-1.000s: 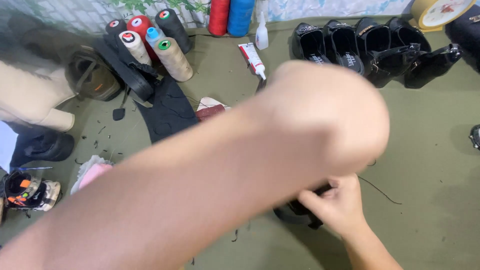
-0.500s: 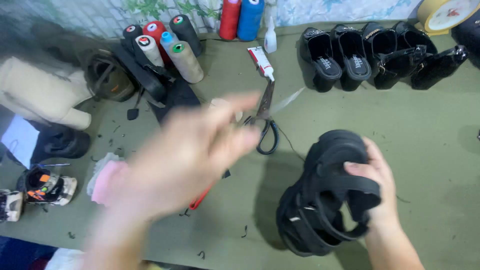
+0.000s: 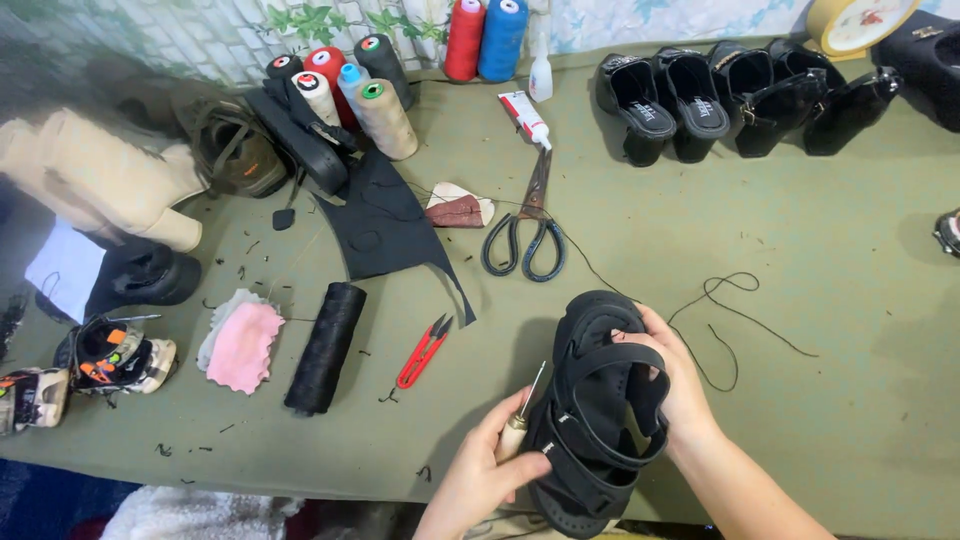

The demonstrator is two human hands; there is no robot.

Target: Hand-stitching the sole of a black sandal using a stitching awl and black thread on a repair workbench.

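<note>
Person at a cobbler's counter [image 3: 820, 330], olive-green cloth top, seen from head cam. R hand [image 3: 672, 375] wraps its fingers round the straps of a black sandal [image 3: 595, 410], held upright at the near edge of the counter, front centre. L hand [image 3: 485, 470] has fingers closed on the pale wooden handle of an awl [image 3: 522, 415], metal tip up, touching the sandal's left side.

Loose black thread [image 3: 725, 310] trails across the cloth just right of the sandal. Just behind it: black-handled scissors [image 3: 525, 240] w/ a glue tube [image 3: 524, 118] past the blades. Red thread snips [image 3: 424, 350] lie near L of the sandal, then a black thread spool [image 3: 324, 346] on its side and a pink cloth pad [image 3: 243, 345]. A cut black leather sheet [image 3: 385, 230] lies behind the snips.

Far edge: cluster of thread cones [image 3: 355, 95], mixed colours, plus a red cone & a blue cone [image 3: 484, 38] standing upright. Row of black shoes [image 3: 740, 95] at far R. Beige boots [image 3: 105, 175] far L. Nothing lies between hands and sandal; short thread scraps dot the cloth.
</note>
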